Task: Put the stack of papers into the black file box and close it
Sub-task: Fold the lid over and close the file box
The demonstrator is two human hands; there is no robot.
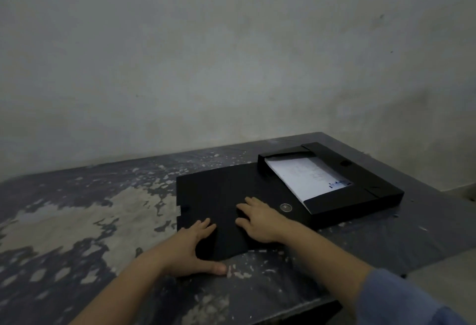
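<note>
The black file box (pixel 360 197) lies open on the table at the right, with the stack of white papers (pixel 306 179) inside its tray. Its flat black lid (pixel 213 196) is spread out to the left of the tray, with a round metal snap (pixel 285 207) near the hinge side. My left hand (pixel 195 250) grips the lid's near edge, fingers on top and thumb on the table at the edge. My right hand (pixel 257 221) rests palm down on the lid, fingers spread.
The table (pixel 77 221) has a dark, worn top with pale patches where the paint is gone. A bare grey wall (pixel 231 54) stands close behind it. The table's right edge (pixel 438 255) drops off just beyond the box.
</note>
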